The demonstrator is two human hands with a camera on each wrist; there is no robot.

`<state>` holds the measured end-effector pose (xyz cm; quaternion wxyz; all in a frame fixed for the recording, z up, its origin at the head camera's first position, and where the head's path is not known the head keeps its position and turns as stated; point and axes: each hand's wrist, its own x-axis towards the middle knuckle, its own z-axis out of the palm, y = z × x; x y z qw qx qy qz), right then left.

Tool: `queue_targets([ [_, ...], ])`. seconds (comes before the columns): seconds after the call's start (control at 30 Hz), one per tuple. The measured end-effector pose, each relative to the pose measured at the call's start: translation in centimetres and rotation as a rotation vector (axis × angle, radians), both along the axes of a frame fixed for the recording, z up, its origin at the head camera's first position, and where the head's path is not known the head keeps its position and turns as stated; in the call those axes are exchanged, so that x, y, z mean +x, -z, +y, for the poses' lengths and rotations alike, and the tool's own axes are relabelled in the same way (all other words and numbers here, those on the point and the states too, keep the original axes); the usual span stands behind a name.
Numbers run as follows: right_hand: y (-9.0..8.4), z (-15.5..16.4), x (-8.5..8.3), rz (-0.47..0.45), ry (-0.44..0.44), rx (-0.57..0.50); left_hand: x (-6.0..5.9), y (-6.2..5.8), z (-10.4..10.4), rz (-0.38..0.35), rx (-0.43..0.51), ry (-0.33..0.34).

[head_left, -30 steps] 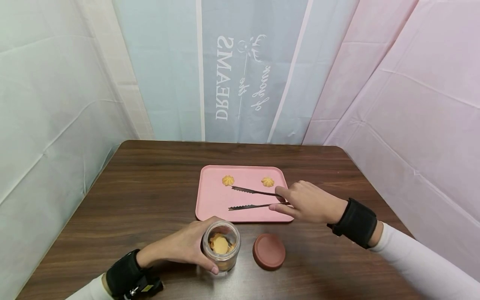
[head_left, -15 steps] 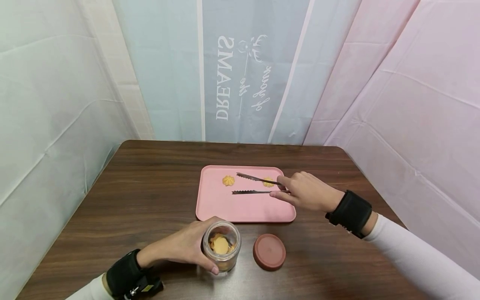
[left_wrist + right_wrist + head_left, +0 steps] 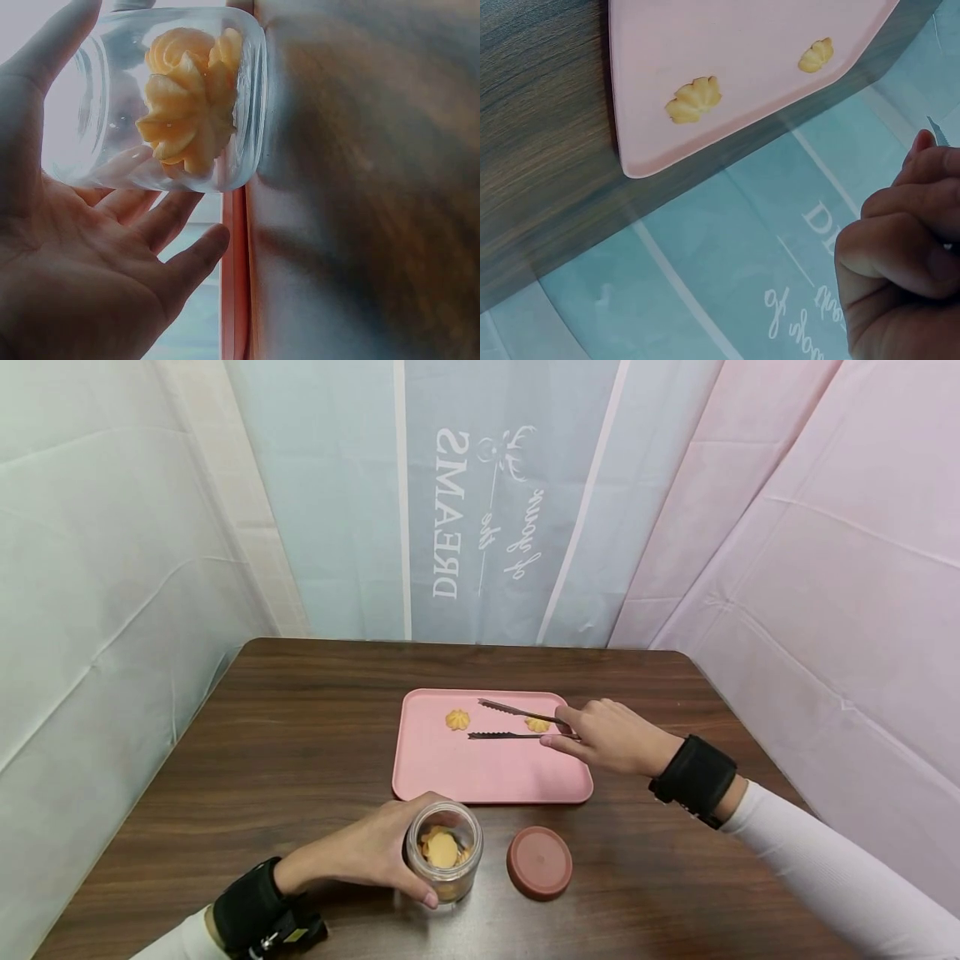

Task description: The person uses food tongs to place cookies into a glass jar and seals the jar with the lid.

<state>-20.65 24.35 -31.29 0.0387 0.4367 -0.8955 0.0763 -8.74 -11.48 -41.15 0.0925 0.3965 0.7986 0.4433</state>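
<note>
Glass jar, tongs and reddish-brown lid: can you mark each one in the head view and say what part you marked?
Glass jar (image 3: 479,850): head view, right side of its open rim.
Tongs (image 3: 501,736): head view, the arm nearer the jar.
Reddish-brown lid (image 3: 540,860): head view, middle of its top face.

White lettering (image 3: 450,514) on blue cloth (image 3: 330,510), "DREAMS", "the", "of your"

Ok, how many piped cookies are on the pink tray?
2. The left cookie lies near the tray's far edge; the right cookie near its far right corner, partly behind the tongs in the head view. More cookies overlap in the glass jar; some may be hidden.
</note>
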Motion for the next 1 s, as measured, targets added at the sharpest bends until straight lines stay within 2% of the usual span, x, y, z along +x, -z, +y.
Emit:
queue_targets([
  [0.33, 0.9, -0.1, -0.8, 0.014, 0.018, -0.001, 0.1, -0.1, 0.1, 0.037, -0.017, -0.006],
  [0.5, 1.2, -0.2, -1.1, 0.02, 0.007, -0.009, 0.1, 0.0, 0.0, 0.022, -0.009, 0.0],
  [0.6, 1.4, -0.3, -1.4, 0.014, 0.011, 0.0, 0.1, 0.0, 0.0, 0.014, -0.004, 0.003],
  [0.83, 1.5, -0.3, -2.1, -0.012, 0.054, 0.027, 0.0, -0.1, -0.1, 0.061, -0.001, 0.009],
  [1.0, 1.5, -0.6, -2.6, -0.026, 0.064, 0.028, -0.1, -0.2, -0.2, 0.045, 0.006, 0.014],
])
